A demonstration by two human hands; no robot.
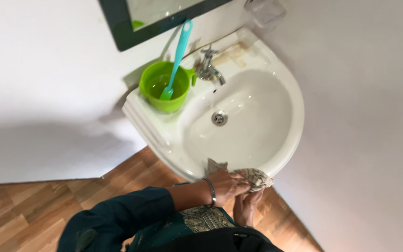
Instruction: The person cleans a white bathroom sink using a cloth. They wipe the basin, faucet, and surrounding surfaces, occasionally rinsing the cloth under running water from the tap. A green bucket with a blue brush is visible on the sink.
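Soft, even light fills the view. The white walls (364, 116) look bright, nearly washed out. A broad grey shadow lies on the wall left of the sink (285, 140). Glare glints on the wet basin and tap (209, 67). Focus is fairly sharp; the edges bend slightly.

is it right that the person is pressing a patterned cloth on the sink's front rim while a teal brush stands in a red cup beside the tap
Not quite: the cup is green, not red. The head view shows the teal brush standing in it beside the tap, and the left hand pressing the patterned cloth on the sink front rim.
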